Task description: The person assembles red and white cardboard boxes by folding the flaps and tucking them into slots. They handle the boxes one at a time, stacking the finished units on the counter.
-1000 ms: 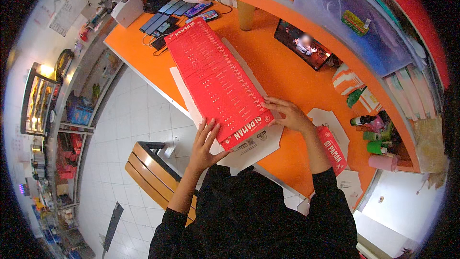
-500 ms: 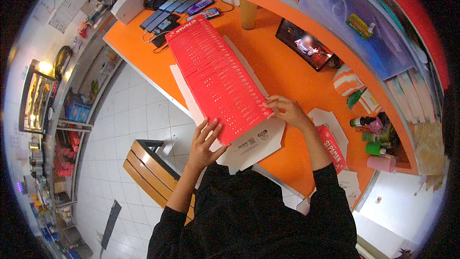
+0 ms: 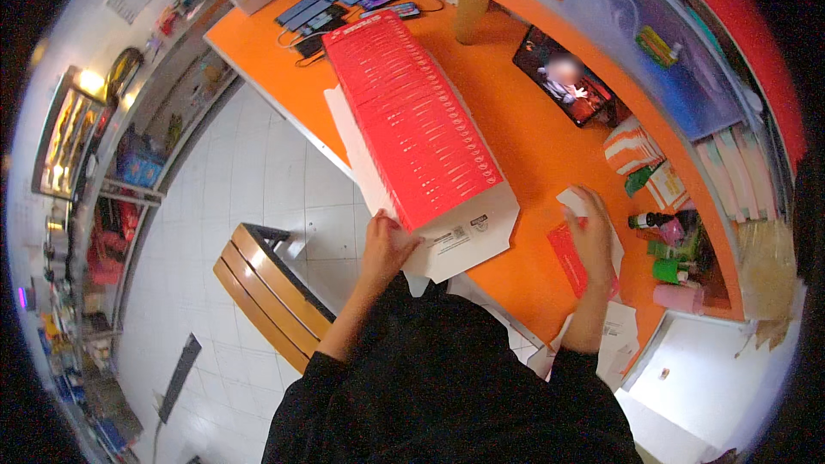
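- Cardboard stack [image 3: 417,120]: flat red pieces overlapped like shingles, their edges making a ribbed slope; a stiff white flap [image 3: 473,232] with angled corners and dark print shows at the near end.
- Counter [image 3: 514,150]: smooth, plain orange, beneath the stack.
- Smaller red piece [image 3: 563,253]: flat card, right of the stack and apart from it, with white card around it.
- The stack lies ahead of the left hand [image 3: 388,247] and to the left of the right hand [image 3: 593,245].
- Left hand: half curled, touching the stack's near left corner, thumb spread toward the flap; cannot tell if it pinches.
- Right hand: blurred, fingers partly bent over the smaller red piece; cannot tell whether it grips.
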A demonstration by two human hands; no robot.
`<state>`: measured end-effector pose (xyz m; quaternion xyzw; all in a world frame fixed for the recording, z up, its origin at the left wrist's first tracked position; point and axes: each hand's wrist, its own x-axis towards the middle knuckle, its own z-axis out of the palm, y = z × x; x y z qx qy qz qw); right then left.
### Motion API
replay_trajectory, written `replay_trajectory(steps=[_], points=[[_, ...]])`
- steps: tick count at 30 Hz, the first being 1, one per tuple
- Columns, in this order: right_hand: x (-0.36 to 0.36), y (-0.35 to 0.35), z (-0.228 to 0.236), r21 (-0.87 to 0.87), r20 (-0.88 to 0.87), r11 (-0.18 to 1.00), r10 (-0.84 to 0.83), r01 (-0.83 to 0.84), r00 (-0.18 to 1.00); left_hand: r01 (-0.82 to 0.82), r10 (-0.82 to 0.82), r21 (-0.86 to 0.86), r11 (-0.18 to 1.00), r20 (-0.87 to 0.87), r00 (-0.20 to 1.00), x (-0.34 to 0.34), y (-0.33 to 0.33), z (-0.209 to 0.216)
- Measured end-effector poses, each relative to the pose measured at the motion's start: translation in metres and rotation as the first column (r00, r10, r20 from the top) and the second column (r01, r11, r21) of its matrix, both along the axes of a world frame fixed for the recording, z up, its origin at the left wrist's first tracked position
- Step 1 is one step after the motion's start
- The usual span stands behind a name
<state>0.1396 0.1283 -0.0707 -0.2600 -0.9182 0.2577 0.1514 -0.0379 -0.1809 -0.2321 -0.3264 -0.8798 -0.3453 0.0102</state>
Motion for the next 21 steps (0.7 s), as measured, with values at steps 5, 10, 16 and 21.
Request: replay_trajectory(steps=[5, 10, 16, 21], points=[[0.122, 0.035, -0.035, 0.084, 0.182, 0.980, -0.192, 0.180, 0.964, -0.120, 0.118, 0.053, 0.991, 0.051, 0.992, 0.013, 0.013, 0.007], [0.148, 0.050, -0.038, -0.330, 0.383, 0.937, 0.024, 0.113, 0.923, -0.136, 0.144, 0.193, 0.972, -0.029, 0.989, 0.011, 0.013, -0.012], [0.078, 0.010, -0.026, 0.336, 0.027, 0.921, -0.220, 0.198, 0.975, -0.143, 0.179, 0.255, 0.956, -0.122, 0.976, 0.017, 0.016, -0.019], [-0.018, -0.091, -0.070, -0.094, -0.032, 0.993, 0.064, -0.066, 0.997, -0.032, 0.071, 0.379, 0.925, -0.091, 0.993, 0.012, -0.001, -0.021]])
